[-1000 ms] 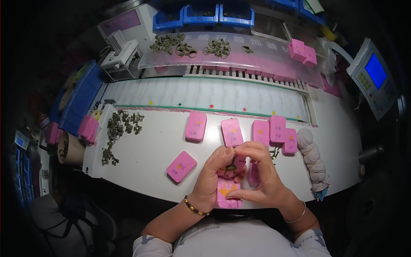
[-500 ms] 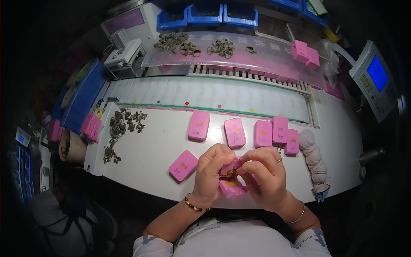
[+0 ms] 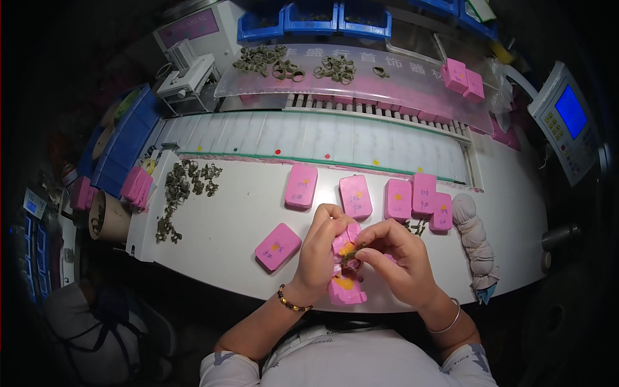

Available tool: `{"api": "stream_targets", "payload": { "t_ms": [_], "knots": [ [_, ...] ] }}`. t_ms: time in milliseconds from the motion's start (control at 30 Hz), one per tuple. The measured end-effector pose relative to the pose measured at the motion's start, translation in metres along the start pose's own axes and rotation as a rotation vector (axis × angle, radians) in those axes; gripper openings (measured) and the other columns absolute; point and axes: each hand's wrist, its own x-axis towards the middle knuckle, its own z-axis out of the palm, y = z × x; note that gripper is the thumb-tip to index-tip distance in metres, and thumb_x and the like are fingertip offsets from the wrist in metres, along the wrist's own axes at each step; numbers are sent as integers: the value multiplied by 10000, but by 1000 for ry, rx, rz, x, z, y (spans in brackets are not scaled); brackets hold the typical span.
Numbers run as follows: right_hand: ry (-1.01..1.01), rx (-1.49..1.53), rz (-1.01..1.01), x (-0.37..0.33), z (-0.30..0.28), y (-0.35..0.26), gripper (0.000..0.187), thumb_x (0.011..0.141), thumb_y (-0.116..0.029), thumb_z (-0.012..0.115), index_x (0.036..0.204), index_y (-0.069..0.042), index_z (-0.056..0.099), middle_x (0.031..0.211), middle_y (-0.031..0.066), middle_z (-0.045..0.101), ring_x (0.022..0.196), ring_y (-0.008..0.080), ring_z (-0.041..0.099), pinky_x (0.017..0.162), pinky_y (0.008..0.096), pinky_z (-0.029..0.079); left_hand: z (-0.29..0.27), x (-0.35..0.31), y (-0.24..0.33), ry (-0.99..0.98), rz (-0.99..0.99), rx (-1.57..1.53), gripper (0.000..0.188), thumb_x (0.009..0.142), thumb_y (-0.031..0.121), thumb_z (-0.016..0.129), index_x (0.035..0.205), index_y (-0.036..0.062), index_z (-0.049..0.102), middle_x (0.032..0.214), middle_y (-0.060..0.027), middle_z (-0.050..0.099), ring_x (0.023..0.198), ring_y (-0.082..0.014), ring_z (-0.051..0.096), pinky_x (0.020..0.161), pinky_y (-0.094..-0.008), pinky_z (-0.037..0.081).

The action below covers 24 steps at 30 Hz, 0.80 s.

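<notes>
White bench (image 3: 213, 242) seen from head height, fisheye camera tilted down and forward, close range, wearer's shirt (image 3: 348, 361) caught at lower edge

Pink block (image 3: 344, 295) opened wider, right hand (image 3: 401, 264) now at green piece (image 3: 351, 256), dotted white strip (image 3: 309, 137) shifted left

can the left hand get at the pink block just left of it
Probably yes: nothing shows between the left hand and that pink block, though the hand would likely have to release the pink piece it holds.
</notes>
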Motion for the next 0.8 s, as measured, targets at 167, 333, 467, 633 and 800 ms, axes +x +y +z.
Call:
{"api": "stream_targets", "payload": {
  "t_ms": [167, 333, 467, 633, 800],
  "knots": [
    [-78, 189, 91, 3, -6, -2, 110, 940, -1, 598, 1041, 38, 577, 960, 80, 664, 841, 109, 659, 740, 239, 542, -7, 2, -5, -40, 84, 250, 100, 960, 105, 354, 1001, 39, 418, 899, -89, 549, 809, -119, 509, 758, -245, 449],
    [-74, 219, 168, 5, -5, -5, 123, 944, -3, 596, 1059, 37, 585, 985, 87, 659, 859, 114, 657, 760, 252, 547, -7, 2, 4, -87, 74, 323, 120, 968, 80, 334, 1013, 15, 426, 941, -88, 529, 822, -120, 510, 792, -251, 452],
    [-68, 353, 184, 6, -7, 2, 124, 940, -17, 616, 1057, 18, 594, 966, 70, 663, 815, 84, 638, 697, 217, 523, -4, 3, 4, -104, 123, 374, 131, 963, 87, 344, 1017, 12, 438, 950, -86, 536, 822, -118, 510, 783, -254, 458],
    [-140, 371, 292, 5, -5, -5, 138, 929, -36, 648, 1052, -1, 596, 912, 39, 671, 736, 47, 601, 605, 185, 464, -12, 12, -5, 49, 53, 129, 129, 951, 118, 375, 1021, 36, 447, 891, -87, 540, 838, -128, 540, 759, -256, 473],
    [161, 417, 226, 8, -13, -2, 153, 927, -33, 646, 1063, -11, 582, 900, 56, 670, 720, 66, 612, 559, 190, 478, -1, 6, 26, 42, -131, -215, 158, 957, 226, 441, 1007, 77, 423, 832, -99, 568, 577, -172, 575, 539, -294, 493]
  ]
}}
